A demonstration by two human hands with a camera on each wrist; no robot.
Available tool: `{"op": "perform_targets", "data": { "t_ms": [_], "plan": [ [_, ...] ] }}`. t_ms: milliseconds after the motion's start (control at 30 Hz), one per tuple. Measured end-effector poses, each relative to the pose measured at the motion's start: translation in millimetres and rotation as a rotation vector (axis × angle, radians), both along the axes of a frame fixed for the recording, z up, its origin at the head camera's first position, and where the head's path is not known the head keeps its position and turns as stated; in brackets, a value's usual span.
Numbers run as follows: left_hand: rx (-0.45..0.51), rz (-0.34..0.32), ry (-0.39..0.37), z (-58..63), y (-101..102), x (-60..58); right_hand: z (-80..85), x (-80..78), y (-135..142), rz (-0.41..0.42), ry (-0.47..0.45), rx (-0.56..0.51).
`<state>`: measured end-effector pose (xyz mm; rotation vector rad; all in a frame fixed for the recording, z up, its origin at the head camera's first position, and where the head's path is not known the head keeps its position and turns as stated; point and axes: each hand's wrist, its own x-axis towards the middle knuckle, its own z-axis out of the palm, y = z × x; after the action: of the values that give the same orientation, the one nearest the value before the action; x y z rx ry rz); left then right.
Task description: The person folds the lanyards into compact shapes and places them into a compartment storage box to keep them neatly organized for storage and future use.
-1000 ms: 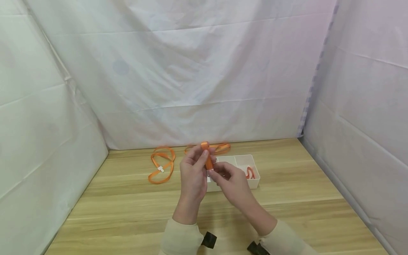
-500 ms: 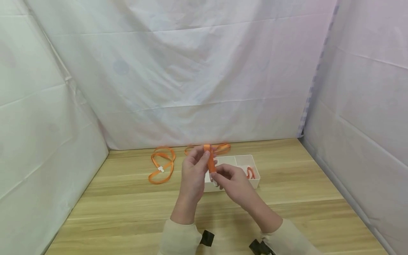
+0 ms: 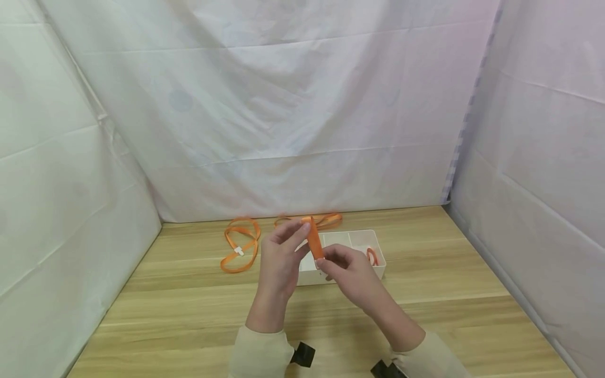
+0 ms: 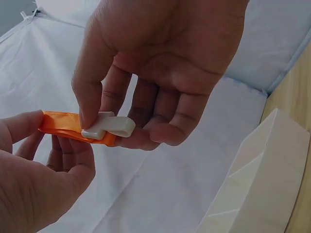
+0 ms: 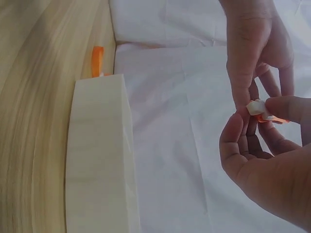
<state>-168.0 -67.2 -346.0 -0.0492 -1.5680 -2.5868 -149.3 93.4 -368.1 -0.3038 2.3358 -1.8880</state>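
An orange lanyard (image 3: 314, 239), folded into a short flat bundle, is held in the air in front of the box by both hands. My left hand (image 3: 279, 257) pinches its upper end between thumb and fingers. At the lower end, my right hand (image 3: 354, 275) pinches the lanyard by its white plastic clip (image 4: 104, 125). In the left wrist view the clip lies flat against the folded strap, with its white loop (image 4: 122, 127) sticking out past the right thumb. Seen from the right wrist, fingers cover most of the strap.
Behind the hands stands a white divided box (image 3: 309, 278) with an orange lanyard piece (image 3: 372, 256) in its right compartment. A looped orange lanyard (image 3: 255, 244) with a white clip lies to the left. Another lanyard (image 3: 333, 220) lies behind the box, near the white cloth backdrop (image 3: 283, 105).
The folded lanyard has shifted slightly right and down and tilted. My left hand has drawn a little left, the right a little right and down, exposing more of the strap.
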Motion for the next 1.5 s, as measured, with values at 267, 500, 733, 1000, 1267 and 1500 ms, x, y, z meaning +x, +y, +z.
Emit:
{"op": "perform_targets", "data": {
  "t_ms": [267, 500, 733, 1000, 1267, 1500],
  "plan": [
    [-0.004, -0.029, 0.03, -1.8, -2, -0.1, 3.5, 0.6, 0, -0.022, -0.031, -0.03],
    [-0.191, -0.014, 0.056, -2.1, -7, 1.2, 6.0, 1.4, 1, -0.044, -0.007, 0.012],
    [-0.256, -0.074, 0.094, -0.4, -11, 0.0, 0.9, -3.7, 4, -0.078, 0.085, 0.06],
    [-0.256, -0.085, 0.079, -1.0, -10, -1.2, -11.5, -11.8, 8, -0.1, 0.274, 0.118],
    [-0.3, -0.02, 0.055, 0.7, -7, -1.5, -9.9, -8.2, 9, -0.041, 0.185, 0.087],
    [-0.328, -0.004, 0.113, -3.1, -3, -4.5, -5.3, -4.0, 11, 0.002, 0.193, -0.049]
  ]
}}
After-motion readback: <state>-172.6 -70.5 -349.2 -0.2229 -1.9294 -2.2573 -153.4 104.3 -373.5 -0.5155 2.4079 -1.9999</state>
